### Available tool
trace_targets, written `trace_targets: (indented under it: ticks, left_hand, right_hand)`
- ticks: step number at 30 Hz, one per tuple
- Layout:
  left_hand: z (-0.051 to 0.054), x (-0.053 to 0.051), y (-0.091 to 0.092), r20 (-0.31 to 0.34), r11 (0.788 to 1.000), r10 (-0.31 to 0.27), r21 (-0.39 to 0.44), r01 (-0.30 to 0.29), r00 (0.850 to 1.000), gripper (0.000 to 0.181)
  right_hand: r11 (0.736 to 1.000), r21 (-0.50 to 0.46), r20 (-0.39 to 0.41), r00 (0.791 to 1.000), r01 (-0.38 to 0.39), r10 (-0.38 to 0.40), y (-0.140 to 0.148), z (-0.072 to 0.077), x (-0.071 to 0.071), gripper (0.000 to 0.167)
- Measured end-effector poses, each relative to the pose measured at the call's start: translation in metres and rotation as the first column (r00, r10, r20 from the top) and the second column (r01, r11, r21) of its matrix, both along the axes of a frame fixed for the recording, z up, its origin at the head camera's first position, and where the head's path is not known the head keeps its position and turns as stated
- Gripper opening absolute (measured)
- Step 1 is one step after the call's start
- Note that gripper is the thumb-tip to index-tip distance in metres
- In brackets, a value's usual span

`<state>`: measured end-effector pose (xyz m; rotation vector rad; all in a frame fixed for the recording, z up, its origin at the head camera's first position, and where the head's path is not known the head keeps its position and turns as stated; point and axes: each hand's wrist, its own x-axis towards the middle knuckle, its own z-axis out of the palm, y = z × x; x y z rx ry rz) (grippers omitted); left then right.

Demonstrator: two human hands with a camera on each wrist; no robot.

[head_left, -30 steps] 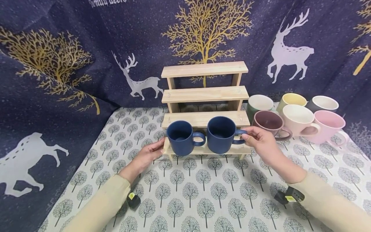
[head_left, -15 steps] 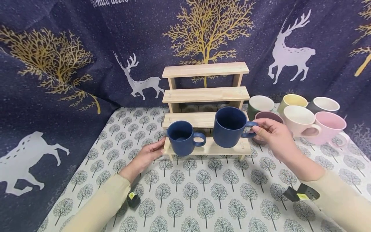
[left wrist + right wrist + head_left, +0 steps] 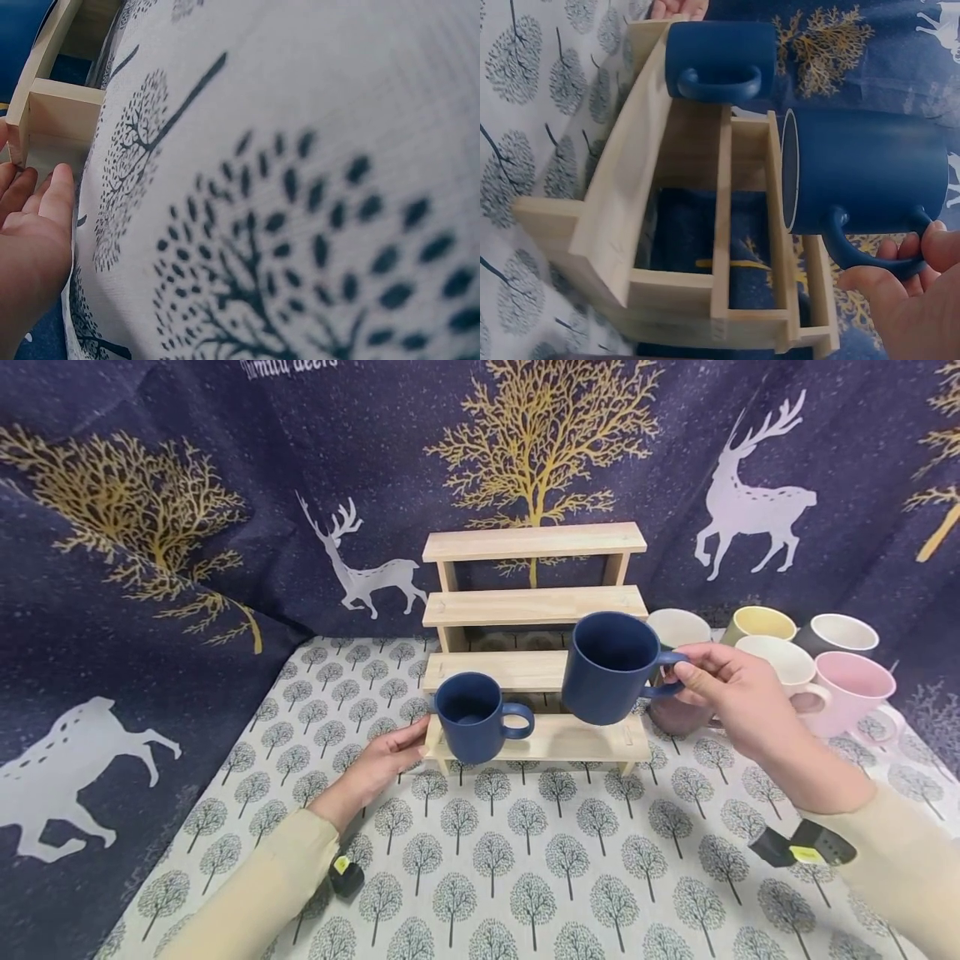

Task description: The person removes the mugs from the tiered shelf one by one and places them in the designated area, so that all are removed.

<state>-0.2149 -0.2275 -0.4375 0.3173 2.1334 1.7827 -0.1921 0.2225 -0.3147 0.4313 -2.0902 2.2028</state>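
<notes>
My right hand (image 3: 738, 706) pinches the handle of a dark blue mug (image 3: 609, 668) and holds it upright, raised in front of the right part of a stepped wooden shelf (image 3: 536, 603). In the right wrist view that mug (image 3: 866, 172) is apart from the shelf boards, its handle between thumb and fingers. A second dark blue mug (image 3: 470, 718) stands on the left part of the lowest step, handle to the right. My left hand (image 3: 386, 760) grips the left end of that step, beside this mug. The left wrist view shows its fingers (image 3: 56, 199) at the board's end.
Several mugs stand at the right: a pink mug (image 3: 855, 675), a yellow one (image 3: 761, 622), a dark grey one (image 3: 840, 633), a cream one (image 3: 776, 652) and a partly hidden brown one (image 3: 678, 717). A tree-print cloth (image 3: 495, 860) covers the table; a dark blue curtain (image 3: 360, 435) hangs behind.
My right hand has lifted its mug from the lowest step, up and to the right. The left hand and the other blue mug have stayed in place.
</notes>
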Motion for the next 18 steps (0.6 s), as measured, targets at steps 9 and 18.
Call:
trace_targets:
  ticks: [9,18]
  left_hand:
    - [-0.001,0.000,-0.001,-0.004,1.000,-0.016,0.024,0.016,1.000,0.067]
    - [-0.002,-0.001,-0.001,-0.006,1.000,-0.016,0.016,0.016,1.000,0.067]
  right_hand:
    - [0.995,-0.096,-0.027,0.999,-0.040,0.037,0.011,0.011,-0.004,0.028]
    - [0.980,-0.197,-0.073,0.997,-0.028,0.014,0.030,0.012,-0.001,0.030]
